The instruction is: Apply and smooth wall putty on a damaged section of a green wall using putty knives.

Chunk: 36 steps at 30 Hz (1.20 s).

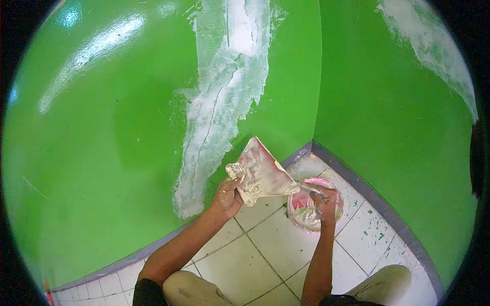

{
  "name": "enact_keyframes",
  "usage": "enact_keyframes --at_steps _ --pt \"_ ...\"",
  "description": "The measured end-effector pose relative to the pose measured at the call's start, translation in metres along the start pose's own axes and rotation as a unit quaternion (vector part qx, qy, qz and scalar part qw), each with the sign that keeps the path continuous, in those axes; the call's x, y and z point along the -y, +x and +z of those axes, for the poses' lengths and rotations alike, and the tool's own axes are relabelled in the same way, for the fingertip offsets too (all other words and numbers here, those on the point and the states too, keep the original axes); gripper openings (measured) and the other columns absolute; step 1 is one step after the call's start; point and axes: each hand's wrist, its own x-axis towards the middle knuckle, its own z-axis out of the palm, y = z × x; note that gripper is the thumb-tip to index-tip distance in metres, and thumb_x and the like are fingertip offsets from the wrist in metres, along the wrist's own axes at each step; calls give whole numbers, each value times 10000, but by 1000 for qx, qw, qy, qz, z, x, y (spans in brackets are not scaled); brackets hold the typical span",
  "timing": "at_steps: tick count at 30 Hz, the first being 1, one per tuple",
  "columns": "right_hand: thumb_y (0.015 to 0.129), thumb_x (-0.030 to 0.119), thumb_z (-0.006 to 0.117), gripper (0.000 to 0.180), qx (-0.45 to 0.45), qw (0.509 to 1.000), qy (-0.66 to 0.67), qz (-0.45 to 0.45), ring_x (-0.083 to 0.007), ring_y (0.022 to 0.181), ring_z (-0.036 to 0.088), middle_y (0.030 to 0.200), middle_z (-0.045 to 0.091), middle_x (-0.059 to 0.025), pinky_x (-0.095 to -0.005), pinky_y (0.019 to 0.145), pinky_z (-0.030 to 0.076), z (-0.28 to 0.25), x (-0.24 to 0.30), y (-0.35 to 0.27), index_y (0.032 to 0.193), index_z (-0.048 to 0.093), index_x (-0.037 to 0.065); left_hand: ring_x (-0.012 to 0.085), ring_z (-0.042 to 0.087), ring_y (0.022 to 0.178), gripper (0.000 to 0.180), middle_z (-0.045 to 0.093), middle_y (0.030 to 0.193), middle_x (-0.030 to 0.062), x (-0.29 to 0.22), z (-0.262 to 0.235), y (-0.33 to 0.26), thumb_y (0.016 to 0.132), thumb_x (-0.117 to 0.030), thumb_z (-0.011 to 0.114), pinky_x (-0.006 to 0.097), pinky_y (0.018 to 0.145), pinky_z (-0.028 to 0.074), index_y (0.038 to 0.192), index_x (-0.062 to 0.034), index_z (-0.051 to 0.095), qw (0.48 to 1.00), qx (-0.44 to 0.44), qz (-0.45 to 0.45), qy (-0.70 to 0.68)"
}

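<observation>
My left hand (228, 198) grips the lower left edge of a flat, roughly triangular board (263, 171), reddish under a smear of cream putty. A thick ridge of putty lies along the edge by my fingers. My right hand (325, 203) is closed around a putty knife (308, 186), whose tip meets the board's right corner; putty hides most of its blade. Below the right hand a round pink-rimmed bucket (294, 214) stands on the floor, with pale putty inside. Part of the bucket is hidden by my right hand and wrist.
Ahead rises a green wall (143, 153) with a long white filler patch (217, 107), crossed by a thin crack. To the right, another green wall (377, 102) meets it at a corner and carries a second patch (434, 46). Grey skirting (357, 181) borders the tiled floor (240, 262), where green flakes lie.
</observation>
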Motion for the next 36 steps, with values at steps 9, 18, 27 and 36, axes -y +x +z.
enact_keyframes --at_steps 9,18,27,36 --pt "826 106 537 314 -133 844 506 121 -228 860 662 977 668 -109 -356 789 561 -15 -31 3 1106 594 -26 203 608 1060 401 581 1186 70 2 2 -4 936 -231 585 400 892 546 1268 -43 463 983 2 69 171" --pt "804 299 578 269 -19 775 541 326 -225 815 653 942 662 -79 -412 733 564 28 -69 3 942 605 70 185 619 1038 422 585 1178 63 0 23 -13 935 -274 595 394 880 554 1266 -53 452 985 36 55 161" --pt "886 247 583 349 -291 877 325 198 -218 922 627 1124 610 -154 -342 728 548 9 -86 15 1155 553 26 178 636 970 344 627 1069 69 -9 -1 -17 954 -245 563 352 788 539 1216 -30 508 950 -12 139 278" --pt "862 130 625 252 -209 903 267 264 -218 906 607 1025 576 -126 -333 721 535 68 16 1 1061 540 0 422 631 793 305 624 874 281 11 22 -31 922 -125 519 444 705 509 1168 56 534 641 25 290 710"
